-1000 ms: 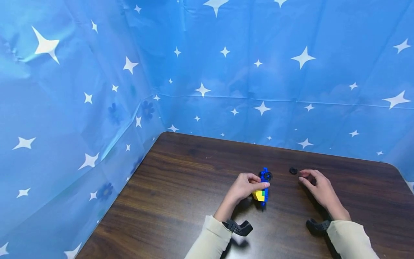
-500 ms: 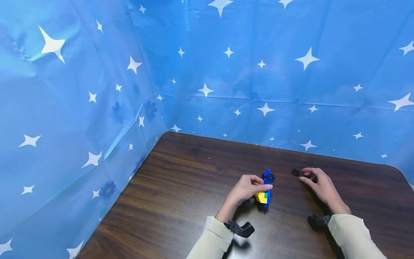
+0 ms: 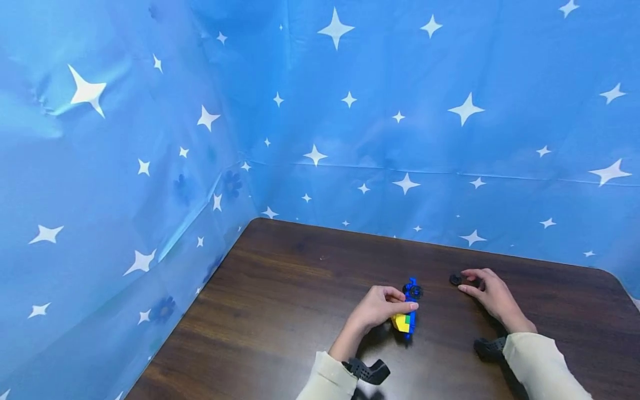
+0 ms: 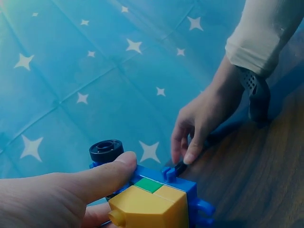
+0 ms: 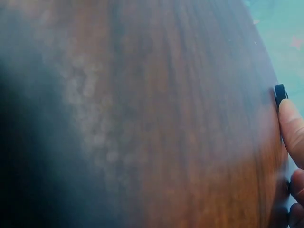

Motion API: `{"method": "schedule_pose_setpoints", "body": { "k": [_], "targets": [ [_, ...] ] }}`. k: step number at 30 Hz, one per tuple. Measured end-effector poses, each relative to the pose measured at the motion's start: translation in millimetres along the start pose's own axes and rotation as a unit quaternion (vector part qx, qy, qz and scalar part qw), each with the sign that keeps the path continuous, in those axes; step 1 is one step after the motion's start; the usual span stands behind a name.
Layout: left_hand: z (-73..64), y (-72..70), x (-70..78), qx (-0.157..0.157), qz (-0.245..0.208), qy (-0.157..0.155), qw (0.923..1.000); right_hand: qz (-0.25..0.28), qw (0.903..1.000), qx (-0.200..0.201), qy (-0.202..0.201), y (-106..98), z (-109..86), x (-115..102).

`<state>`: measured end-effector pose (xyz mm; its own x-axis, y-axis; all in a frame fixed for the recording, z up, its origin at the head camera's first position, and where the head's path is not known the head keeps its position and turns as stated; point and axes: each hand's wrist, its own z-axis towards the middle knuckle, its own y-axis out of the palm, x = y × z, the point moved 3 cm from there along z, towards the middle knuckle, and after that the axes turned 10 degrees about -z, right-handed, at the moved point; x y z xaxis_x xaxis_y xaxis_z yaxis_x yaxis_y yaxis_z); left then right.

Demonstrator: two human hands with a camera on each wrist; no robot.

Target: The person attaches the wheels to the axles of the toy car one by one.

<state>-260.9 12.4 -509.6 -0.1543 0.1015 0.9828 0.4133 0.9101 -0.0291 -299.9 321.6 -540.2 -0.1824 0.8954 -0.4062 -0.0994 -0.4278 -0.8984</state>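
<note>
My left hand pinches a small toy car made of bricks, with a blue base. A yellow block and a green piece sit on the base. Black wheels are fitted at one end; my thumb hides part of the blue base. Over on the right, a loose black wheel lies on the table. My right hand is beside it, fingertips at the wheel's edge, thumb and index finger apart. In the right wrist view, one fingertip meets the dark wheel.
The dark wooden table has a rounded far edge. Blue sheets with white stars hang behind it and along the left side. A black wrist mount sits on the left wrist, another mount on the right.
My right hand has moved a little left, bringing its fingertips up to the loose wheel. The left hand keeps holding the toy car in place. The head view has shifted slightly.
</note>
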Motion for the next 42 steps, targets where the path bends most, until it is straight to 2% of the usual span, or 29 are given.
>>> {"method": "schedule_pose_setpoints", "body": {
  "k": [4,9,21,26,34,42],
  "targets": [
    [-4.0,0.4,-6.8,0.004,-0.003,0.001,1.0,-0.006,0.9999,-0.01,-0.005,8.7,-0.3,-2.7],
    [-0.5,3.1,-3.0,0.002,-0.003,0.016,0.9999,-0.016,0.9998,-0.004,-0.01,3.1,0.9,-4.7],
    [4.1,3.2,1.2,-0.003,0.002,0.01,0.9999,-0.017,0.9998,0.007,0.004,-1.5,2.9,-12.6],
    [5.1,4.2,-2.5,-0.003,0.003,0.002,1.0,-0.01,0.9999,0.001,0.013,1.5,2.6,-13.7],
    [4.6,7.8,-7.5,-0.003,-0.001,0.0,1.0,-0.012,0.9999,-0.005,0.006,6.8,-3.3,-11.8],
    [5.9,4.0,-5.6,0.026,-0.007,0.002,0.9996,0.008,0.9996,-0.017,0.02,5.8,-13.5,-17.6]
  ]
}}
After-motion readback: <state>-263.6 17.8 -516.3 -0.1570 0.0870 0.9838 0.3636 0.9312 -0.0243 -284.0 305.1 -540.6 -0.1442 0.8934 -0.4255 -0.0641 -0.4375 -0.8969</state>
